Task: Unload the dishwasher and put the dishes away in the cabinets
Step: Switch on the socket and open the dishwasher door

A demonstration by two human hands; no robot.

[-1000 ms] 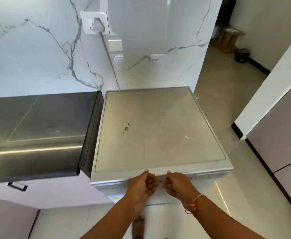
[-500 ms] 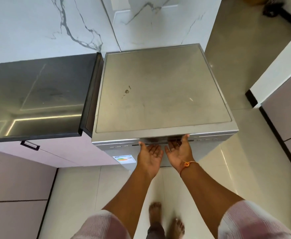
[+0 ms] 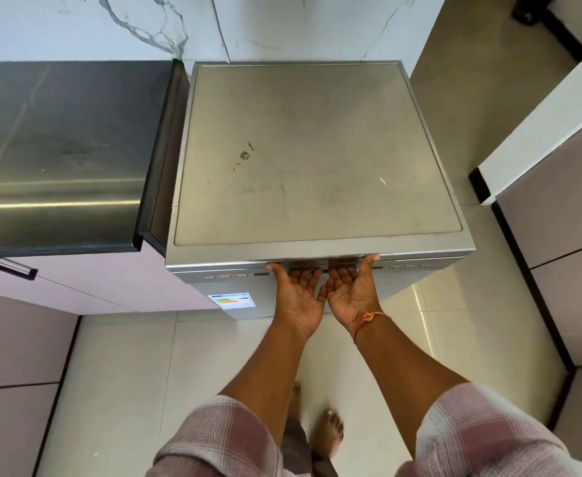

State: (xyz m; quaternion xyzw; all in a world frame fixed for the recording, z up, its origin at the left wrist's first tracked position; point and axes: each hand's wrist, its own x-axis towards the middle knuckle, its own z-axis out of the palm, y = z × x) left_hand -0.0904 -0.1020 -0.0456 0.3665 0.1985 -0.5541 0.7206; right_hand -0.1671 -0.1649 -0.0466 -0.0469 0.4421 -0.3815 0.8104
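Note:
A silver freestanding dishwasher (image 3: 317, 160) stands against the marble wall, seen from above, with its door closed. Both palms face up under the front lip of its door. My left hand (image 3: 298, 297) and my right hand (image 3: 350, 290) sit side by side, fingertips hooked into the recessed door handle (image 3: 324, 264) at the top of the door. The fingertips are hidden inside the recess. The thumbs spread outward along the control strip. No dishes are visible; the inside of the dishwasher is hidden.
A dark countertop (image 3: 59, 149) adjoins the dishwasher on the left, with pale pink cabinet fronts (image 3: 76, 287) and a black drawer handle (image 3: 12, 268) below. More cabinet fronts (image 3: 565, 235) stand on the right. My bare feet (image 3: 329, 432) are on the pale tiled floor.
My view has tilted down and closer. Both hands turned from knuckles-up at the front edge to palms-up, and their fingers slid into the door handle recess.

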